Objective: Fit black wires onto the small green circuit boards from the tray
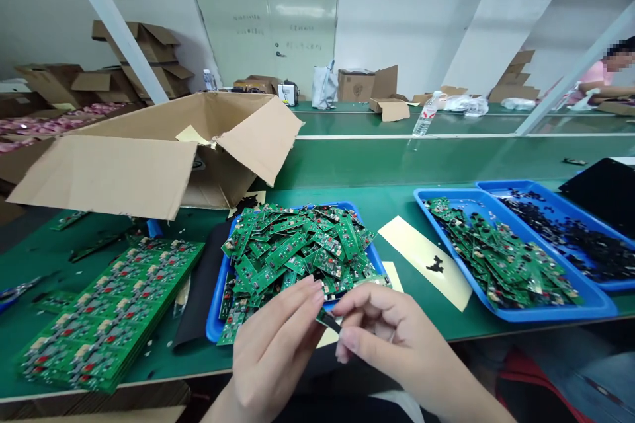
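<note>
My left hand is closed round a small green circuit board, mostly hidden behind its fingers. My right hand pinches a dark black piece against that board; its exact kind is hard to make out. Both hands meet just in front of a blue tray heaped with small green circuit boards. To the right of the tray lies a pale yellow sheet with a few small black parts on it.
At left are stacked panels of circuit boards, blue-handled pliers and a large open carton. Two blue trays stand at right, one with circuit boards, one with black parts. A bottle stands behind. Another person sits far right.
</note>
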The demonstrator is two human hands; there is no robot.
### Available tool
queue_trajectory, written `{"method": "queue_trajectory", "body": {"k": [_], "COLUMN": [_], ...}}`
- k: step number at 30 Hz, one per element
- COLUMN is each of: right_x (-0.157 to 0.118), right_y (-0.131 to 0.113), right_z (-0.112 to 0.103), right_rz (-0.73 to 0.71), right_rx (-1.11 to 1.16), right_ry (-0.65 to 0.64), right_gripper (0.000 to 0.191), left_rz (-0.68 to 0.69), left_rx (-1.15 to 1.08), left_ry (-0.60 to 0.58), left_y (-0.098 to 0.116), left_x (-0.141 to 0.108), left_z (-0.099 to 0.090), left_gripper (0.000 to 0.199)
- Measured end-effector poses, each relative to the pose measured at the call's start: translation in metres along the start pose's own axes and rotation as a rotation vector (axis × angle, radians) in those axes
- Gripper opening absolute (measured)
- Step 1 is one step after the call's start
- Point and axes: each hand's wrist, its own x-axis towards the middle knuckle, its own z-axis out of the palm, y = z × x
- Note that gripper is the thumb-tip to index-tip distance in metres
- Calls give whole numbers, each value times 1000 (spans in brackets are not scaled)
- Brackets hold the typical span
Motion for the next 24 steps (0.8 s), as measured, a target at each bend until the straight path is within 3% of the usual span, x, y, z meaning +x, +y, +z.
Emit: {"method": "queue_trajectory", "body": {"k": [8, 14, 19, 24], "right_x": [13, 14, 14, 14], "right_y": [-2, -9, -10, 2], "right_z": [-2, -1, 3, 10], "right_rz": [97, 87, -195, -514], "right_rx": [49, -133, -416, -727], "right_ry": [22, 7, 71, 137], "right_gripper": [27, 5, 5, 11], "left_rz": [-170, -110, -254, -419], "left_rx": [-16, -78, -218, -347], "left_ry": [-130, -147, -184, -189], "left_y": [6, 2, 8, 18], "left_x": [10, 5, -1, -6], "left_z": [-8, -7, -4, 2], "left_gripper": [26, 42, 56, 52]}}
